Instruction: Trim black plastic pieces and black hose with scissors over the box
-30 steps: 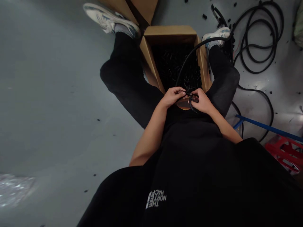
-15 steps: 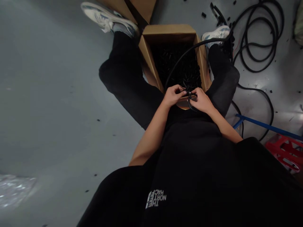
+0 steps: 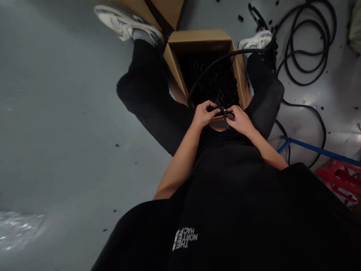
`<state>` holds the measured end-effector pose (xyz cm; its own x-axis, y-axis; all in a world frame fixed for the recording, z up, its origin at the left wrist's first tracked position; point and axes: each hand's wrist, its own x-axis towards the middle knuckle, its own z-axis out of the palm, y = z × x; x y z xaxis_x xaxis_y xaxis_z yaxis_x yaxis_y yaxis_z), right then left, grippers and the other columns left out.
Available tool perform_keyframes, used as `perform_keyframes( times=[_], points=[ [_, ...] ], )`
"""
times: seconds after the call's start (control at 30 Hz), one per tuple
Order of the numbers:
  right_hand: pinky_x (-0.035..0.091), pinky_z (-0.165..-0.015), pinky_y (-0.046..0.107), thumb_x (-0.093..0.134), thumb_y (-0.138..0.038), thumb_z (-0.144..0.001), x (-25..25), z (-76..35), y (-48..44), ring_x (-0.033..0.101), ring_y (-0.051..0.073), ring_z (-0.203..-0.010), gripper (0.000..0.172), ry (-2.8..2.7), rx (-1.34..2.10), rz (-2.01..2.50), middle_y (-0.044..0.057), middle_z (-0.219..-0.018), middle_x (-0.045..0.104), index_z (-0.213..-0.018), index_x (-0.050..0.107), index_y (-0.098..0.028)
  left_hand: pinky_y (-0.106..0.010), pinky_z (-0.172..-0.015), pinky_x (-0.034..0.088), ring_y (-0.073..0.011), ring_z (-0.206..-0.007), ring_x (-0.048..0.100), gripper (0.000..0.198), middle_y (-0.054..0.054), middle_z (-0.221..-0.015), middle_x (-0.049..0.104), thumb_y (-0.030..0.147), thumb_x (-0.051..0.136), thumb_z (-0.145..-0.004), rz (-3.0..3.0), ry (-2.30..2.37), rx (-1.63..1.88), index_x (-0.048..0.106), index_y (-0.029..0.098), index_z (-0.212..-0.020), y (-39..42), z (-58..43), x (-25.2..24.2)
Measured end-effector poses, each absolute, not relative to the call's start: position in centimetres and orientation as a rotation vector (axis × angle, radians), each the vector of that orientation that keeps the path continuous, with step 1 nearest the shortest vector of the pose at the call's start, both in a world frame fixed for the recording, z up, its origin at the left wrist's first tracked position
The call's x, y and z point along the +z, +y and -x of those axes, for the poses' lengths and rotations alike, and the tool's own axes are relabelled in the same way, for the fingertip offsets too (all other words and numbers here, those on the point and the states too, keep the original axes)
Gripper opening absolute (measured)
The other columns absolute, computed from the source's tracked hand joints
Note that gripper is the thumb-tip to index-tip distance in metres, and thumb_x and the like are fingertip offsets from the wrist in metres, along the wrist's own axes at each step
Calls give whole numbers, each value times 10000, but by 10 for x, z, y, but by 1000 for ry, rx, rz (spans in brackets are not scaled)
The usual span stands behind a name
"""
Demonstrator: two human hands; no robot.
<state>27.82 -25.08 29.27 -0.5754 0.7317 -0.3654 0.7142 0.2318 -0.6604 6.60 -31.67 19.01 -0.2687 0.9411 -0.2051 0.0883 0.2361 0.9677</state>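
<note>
Over the near edge of an open cardboard box (image 3: 201, 35), both hands work close together. My left hand (image 3: 205, 113) is closed, thumb and fingers pinching a long black rubber tube (image 3: 210, 67) near its end. The tube arcs across the box from the right and passes behind this hand. My right hand (image 3: 239, 119) is wrapped around dark-handled scissors (image 3: 226, 121), whose blades point at the tube end between the hands. The exact contact of blades and tube is too small to tell. Many short black tube pieces (image 3: 214, 82) fill the box below.
The box stands between my legs, with a shoe (image 3: 255, 40) near its right side. Coiled tube (image 3: 306, 71) lies on the floor at right. A blue bar (image 3: 324, 151) and a red plastic stool (image 3: 340, 178) are at lower right. Clear plastic (image 3: 19, 227) lies at lower left.
The tube's bend beside my left hand has bulged to the left, and its arc over the box sits lower. Both hands stay in nearly the same place.
</note>
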Motion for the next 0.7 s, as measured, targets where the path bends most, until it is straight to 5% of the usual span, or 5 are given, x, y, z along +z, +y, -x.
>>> perform_keyframes(
  times=[0.27, 0.5, 0.7],
  points=[
    [600, -982, 423, 754, -361, -980, 307, -295, -240, 752, 263, -1093, 377, -2453, 1411, 1440, 115, -1380, 733, -1325, 690, -224, -380, -983, 660, -240, -1069, 790, 578, -98, -1118, 819, 751, 846, -872, -626, 1458, 1427, 791, 234, -1123, -314, -55, 183],
    [604, -1016, 435, 712, -302, -1015, 332, -292, -240, 747, 285, -1141, 412, -2671, 1358, 1356, 122, -1452, 687, -1420, 695, -228, -440, -1050, 680, -285, -1241, 793, 445, -122, -1400, 826, 559, 951, -804, -560, 1174, 1333, 844, 236, -1091, -318, -57, 201],
    [618, -1067, 446, 738, -249, -1002, 320, -290, -247, 761, 288, -1162, 423, -2609, 1336, 1355, 139, -1414, 711, -1422, 726, -198, -414, -1108, 631, -281, -1247, 797, 563, -135, -1319, 839, 645, 944, -837, -682, 1186, 1279, 806, 230, -1192, -317, -61, 197]
  ],
)
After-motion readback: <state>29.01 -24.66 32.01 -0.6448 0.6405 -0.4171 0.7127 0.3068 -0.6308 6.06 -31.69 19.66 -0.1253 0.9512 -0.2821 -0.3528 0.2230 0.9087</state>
